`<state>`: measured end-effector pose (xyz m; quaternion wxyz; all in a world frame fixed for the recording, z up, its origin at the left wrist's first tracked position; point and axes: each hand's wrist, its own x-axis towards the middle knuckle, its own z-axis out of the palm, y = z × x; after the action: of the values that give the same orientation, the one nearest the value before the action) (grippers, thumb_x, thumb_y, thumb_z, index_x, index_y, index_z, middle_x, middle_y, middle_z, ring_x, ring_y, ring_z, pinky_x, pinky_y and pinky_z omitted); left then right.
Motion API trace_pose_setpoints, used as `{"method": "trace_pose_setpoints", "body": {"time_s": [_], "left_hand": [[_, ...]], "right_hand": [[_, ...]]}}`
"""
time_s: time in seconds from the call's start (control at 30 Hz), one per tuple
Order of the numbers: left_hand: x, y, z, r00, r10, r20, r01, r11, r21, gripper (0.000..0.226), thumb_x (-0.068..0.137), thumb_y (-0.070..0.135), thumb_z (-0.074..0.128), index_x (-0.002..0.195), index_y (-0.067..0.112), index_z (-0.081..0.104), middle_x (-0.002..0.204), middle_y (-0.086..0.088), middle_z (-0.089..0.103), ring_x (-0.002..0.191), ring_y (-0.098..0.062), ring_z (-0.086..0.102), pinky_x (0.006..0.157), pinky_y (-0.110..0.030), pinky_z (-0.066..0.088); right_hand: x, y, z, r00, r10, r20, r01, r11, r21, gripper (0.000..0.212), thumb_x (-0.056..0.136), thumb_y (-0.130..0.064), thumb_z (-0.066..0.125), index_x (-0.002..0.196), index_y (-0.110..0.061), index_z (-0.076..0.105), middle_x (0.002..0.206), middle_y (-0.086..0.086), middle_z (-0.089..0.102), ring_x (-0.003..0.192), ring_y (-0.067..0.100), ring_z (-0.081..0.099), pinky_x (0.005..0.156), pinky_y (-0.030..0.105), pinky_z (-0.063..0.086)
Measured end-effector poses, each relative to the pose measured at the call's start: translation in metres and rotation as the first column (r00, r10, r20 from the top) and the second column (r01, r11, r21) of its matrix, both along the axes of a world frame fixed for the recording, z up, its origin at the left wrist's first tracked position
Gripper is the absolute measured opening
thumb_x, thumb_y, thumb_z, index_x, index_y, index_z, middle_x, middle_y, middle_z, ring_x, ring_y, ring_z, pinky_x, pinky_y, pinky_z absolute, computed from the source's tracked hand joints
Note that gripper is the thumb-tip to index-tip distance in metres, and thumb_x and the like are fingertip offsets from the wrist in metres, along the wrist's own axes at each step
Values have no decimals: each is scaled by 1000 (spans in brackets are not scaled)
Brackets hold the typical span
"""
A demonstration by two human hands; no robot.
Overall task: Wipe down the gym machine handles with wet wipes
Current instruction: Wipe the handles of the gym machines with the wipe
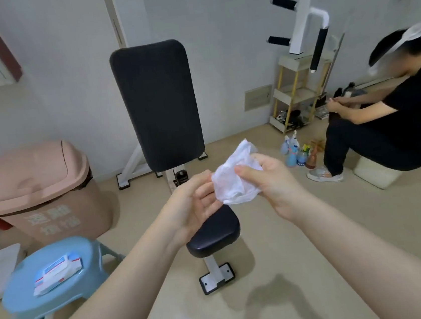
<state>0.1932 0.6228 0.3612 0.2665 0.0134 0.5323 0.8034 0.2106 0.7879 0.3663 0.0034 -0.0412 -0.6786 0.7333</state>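
Both hands up in front of the chest, over the black bench seat [213, 231]. Crumpled white wet wipe [232, 180] sits between them. Right hand [267, 181] has the grip: thumb and curled fingers pinch the wipe's right side, most of the sheet sticking out up and to the left of that pinch. Left hand [195, 200] is palm-up with loosely bent fingers, fingertips touching the wipe's lower left edge; looks like support, not a clench.

Upright black backrest [157, 105] is directly behind the hands. Machine handles [318, 48] with black foam grips hang off the white frame [302, 7] at upper right, well apart from the wipe, not touched.

Wipes pack [57, 272] lies flat on the blue stool [22, 293] at lower left, beside a pink lidded bin [37, 189]. Another person in black [397, 127] sits at right, near a small shelf rack [298, 91].
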Motion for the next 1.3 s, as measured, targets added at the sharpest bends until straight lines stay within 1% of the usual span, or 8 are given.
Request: {"method": "trace_pose_setpoints", "body": {"time_s": [0.17,0.37,0.57,0.8,0.97,1.1,1.2,1.3], "left_hand": [[-62,88,-4,988,-141,57,148,976,-161,10,91,18,55,83,13,59,82,-1,67,69,-10,66,69,-21,50],[-126,162,7,988,-58,-140,33,985,-170,7,96,16,46,97,10,51,85,-1,69,74,-10,67,72,-24,48],[-190,233,15,954,27,-297,-67,990,-123,10,96,14,46,103,11,53,70,-6,59,66,-18,60,67,-23,49],[-258,339,18,855,-8,-518,-225,895,-385,42,85,-10,41,62,14,67,70,3,66,75,-12,63,77,-18,49],[-308,433,19,744,40,-667,-511,677,-530,29,73,26,48,51,14,60,54,7,57,56,-5,49,57,-17,37],[-353,505,21,640,180,-747,-699,541,-468,50,78,24,70,46,13,34,40,9,30,45,-6,29,45,-14,24],[-402,540,18,638,166,-752,-720,475,-507,40,77,17,68,56,16,34,50,9,34,49,-8,31,48,-17,28],[-453,567,18,676,141,-723,-675,514,-530,14,83,16,62,89,18,49,77,13,55,68,3,52,59,-8,40]], "right_hand": [[-59,100,11,997,62,43,-68,981,183,10,91,-13,57,91,-6,63,80,5,66,70,12,63,61,19,48],[-120,204,10,983,100,156,-90,994,-70,24,94,-8,46,108,-4,64,105,17,65,92,27,59,77,33,42],[-195,283,3,975,186,122,-151,957,-246,45,92,4,35,75,-16,71,83,7,67,67,16,60,58,23,45],[-292,402,11,929,370,20,-370,925,90,39,71,4,42,49,-14,69,58,-3,66,60,7,60,60,19,45],[-359,475,19,971,231,-57,-198,918,343,35,86,-25,60,54,-9,56,46,-9,52,52,7,46,58,18,41],[-405,509,15,983,176,-49,-150,930,336,20,82,-10,67,79,-18,49,71,-7,43,62,2,42,56,13,38],[-442,542,13,976,217,15,-217,967,135,45,83,-5,65,120,-23,48,109,0,50,100,10,55,74,17,47],[-480,583,18,984,169,-52,-160,978,137,29,84,-5,63,109,-18,60,107,4,58,101,19,57,83,28,47]]}}
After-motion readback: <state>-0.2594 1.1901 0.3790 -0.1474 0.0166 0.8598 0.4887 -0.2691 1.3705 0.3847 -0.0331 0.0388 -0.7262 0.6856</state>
